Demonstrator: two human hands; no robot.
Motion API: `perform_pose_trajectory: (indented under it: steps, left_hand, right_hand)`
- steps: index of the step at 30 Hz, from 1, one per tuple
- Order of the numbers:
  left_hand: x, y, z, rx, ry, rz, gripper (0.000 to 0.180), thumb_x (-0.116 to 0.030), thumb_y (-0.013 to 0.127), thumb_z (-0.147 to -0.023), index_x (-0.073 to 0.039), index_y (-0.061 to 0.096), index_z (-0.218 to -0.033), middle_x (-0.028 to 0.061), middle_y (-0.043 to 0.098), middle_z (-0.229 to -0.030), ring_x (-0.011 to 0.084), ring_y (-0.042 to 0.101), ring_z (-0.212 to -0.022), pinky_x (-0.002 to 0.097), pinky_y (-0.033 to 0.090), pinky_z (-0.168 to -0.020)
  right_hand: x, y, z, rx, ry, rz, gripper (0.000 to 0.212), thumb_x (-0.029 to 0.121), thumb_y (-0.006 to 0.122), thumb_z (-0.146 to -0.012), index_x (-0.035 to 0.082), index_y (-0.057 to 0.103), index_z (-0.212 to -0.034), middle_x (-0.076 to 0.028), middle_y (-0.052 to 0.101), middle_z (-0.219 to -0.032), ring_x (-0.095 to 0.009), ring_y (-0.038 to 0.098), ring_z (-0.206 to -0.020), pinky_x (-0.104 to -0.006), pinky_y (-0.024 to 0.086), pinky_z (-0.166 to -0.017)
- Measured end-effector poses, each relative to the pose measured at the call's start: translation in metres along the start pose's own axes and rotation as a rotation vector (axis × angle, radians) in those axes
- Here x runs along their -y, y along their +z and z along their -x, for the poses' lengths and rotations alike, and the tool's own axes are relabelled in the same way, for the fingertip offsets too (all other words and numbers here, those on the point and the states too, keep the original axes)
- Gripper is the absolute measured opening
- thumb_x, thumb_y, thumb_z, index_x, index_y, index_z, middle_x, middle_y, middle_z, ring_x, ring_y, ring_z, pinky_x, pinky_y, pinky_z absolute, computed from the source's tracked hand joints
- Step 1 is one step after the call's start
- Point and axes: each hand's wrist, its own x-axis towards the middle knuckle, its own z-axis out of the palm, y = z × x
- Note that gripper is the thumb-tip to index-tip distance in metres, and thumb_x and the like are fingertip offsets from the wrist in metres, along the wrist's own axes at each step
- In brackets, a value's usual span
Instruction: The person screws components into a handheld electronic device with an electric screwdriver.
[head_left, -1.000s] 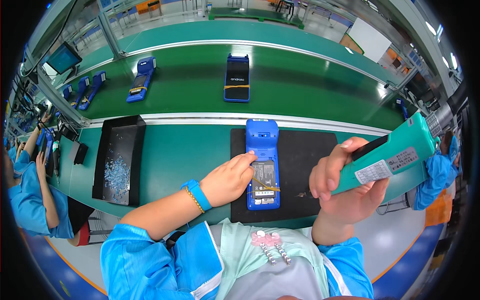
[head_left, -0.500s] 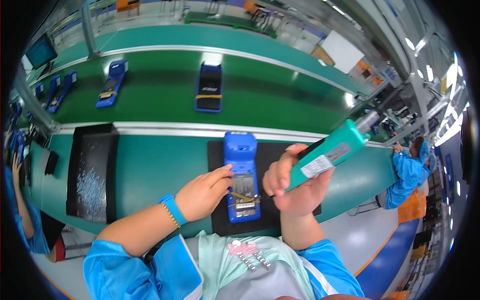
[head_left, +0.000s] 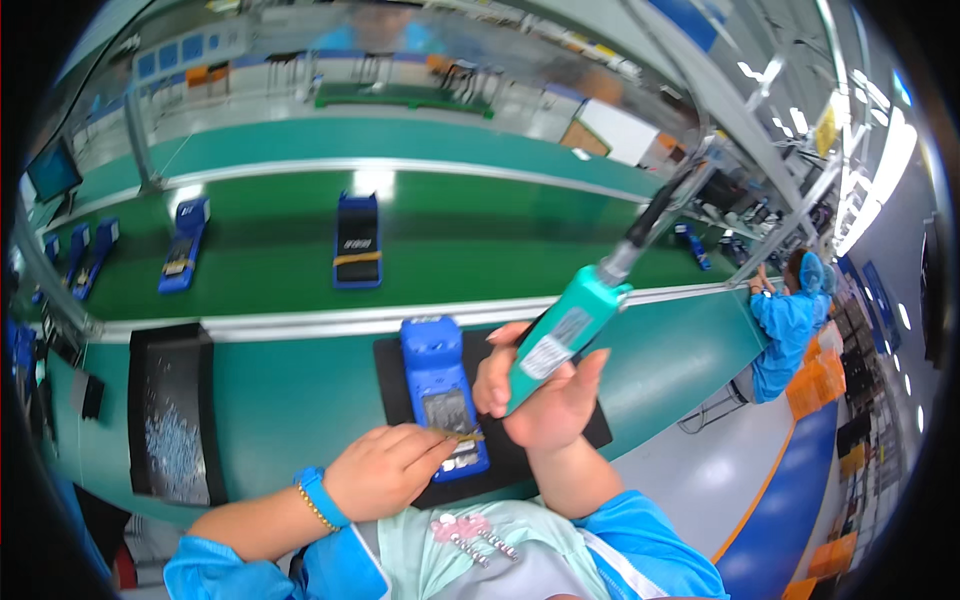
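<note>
Teal electric screwdriver (head_left: pixel 562 335) clasped in right hand (head_left: pixel 545 400) | left hand (head_left: pixel 385 470) pinching blue device (head_left: pixel 443 405) just below

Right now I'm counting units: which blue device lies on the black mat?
The blue device under the left hand, nearest the person; the others sit on the green belt.

The handheld device (head_left: pixel 441 395) is glossy blue plastic, lying on a matt black mat (head_left: pixel 520 455). The screwdriver (head_left: pixel 563 335) is smooth teal plastic with a paper label. The bench (head_left: pixel 300 400) is smooth, slightly shiny green.
</note>
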Motion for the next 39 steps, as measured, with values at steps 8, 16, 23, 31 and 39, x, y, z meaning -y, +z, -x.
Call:
perform_pose_trajectory:
  steps: [8, 16, 23, 31, 39]
  left_hand:
    - [0.016, 0.007, 0.033, 0.129, 0.056, -0.156, 0.04, -0.019, 0.073, -0.071, -0.008, 0.07, -0.109, 0.0044, 0.067, -0.109, 0.0176, 0.065, -0.096, 0.0307, 0.052, -0.078]
    - [0.02, 0.01, 0.035, 0.133, -0.054, -0.075, 0.043, -0.023, 0.074, -0.074, -0.008, 0.069, -0.113, 0.0106, 0.061, -0.125, 0.0245, 0.06, -0.11, 0.0343, 0.053, -0.081]
    - [0.023, 0.011, 0.042, 0.177, -0.099, -0.004, 0.047, -0.024, 0.075, -0.073, -0.009, 0.068, -0.117, 0.0112, 0.057, -0.132, 0.0253, 0.057, -0.117, 0.036, 0.052, -0.085]
    - [0.026, 0.01, 0.039, 0.153, -0.129, 0.044, 0.039, -0.021, 0.068, -0.077, -0.005, 0.069, -0.113, 0.0132, 0.061, -0.128, 0.0255, 0.057, -0.116, 0.0342, 0.05, -0.087]
    - [0.026, 0.011, 0.041, 0.154, -0.136, 0.041, 0.038, -0.019, 0.064, -0.08, -0.005, 0.069, -0.114, 0.0138, 0.061, -0.128, 0.0255, 0.056, -0.118, 0.0332, 0.05, -0.087]
  right_hand:
    - [-0.011, 0.005, -0.001, 0.092, 0.024, -0.173, 0.102, 0.088, 0.025, -0.082, -0.004, 0.053, -0.113, -0.008, 0.055, -0.063, -0.019, 0.05, -0.053, -0.0337, 0.042, -0.051]
    - [-0.033, 0.007, 0.005, 0.203, -0.037, -0.02, 0.082, 0.072, 0.037, -0.091, -0.006, 0.056, -0.107, -0.009, 0.053, -0.062, -0.02, 0.051, -0.054, -0.0335, 0.042, -0.053]
    - [-0.041, 0.012, 0.005, 0.207, 0.021, -0.01, 0.054, 0.045, 0.043, -0.1, -0.007, 0.057, -0.107, -0.01, 0.053, -0.063, -0.02, 0.05, -0.057, -0.0332, 0.042, -0.053]
    - [-0.043, 0.011, 0.002, 0.2, 0.037, 0.053, 0.049, 0.04, 0.047, -0.1, -0.008, 0.059, -0.106, -0.009, 0.054, -0.064, -0.019, 0.049, -0.057, -0.0321, 0.04, -0.053]
    - [-0.047, 0.009, 0.002, 0.196, 0.035, 0.079, 0.041, 0.033, 0.049, -0.1, -0.007, 0.059, -0.104, -0.01, 0.054, -0.063, -0.019, 0.049, -0.055, -0.0328, 0.041, -0.054]
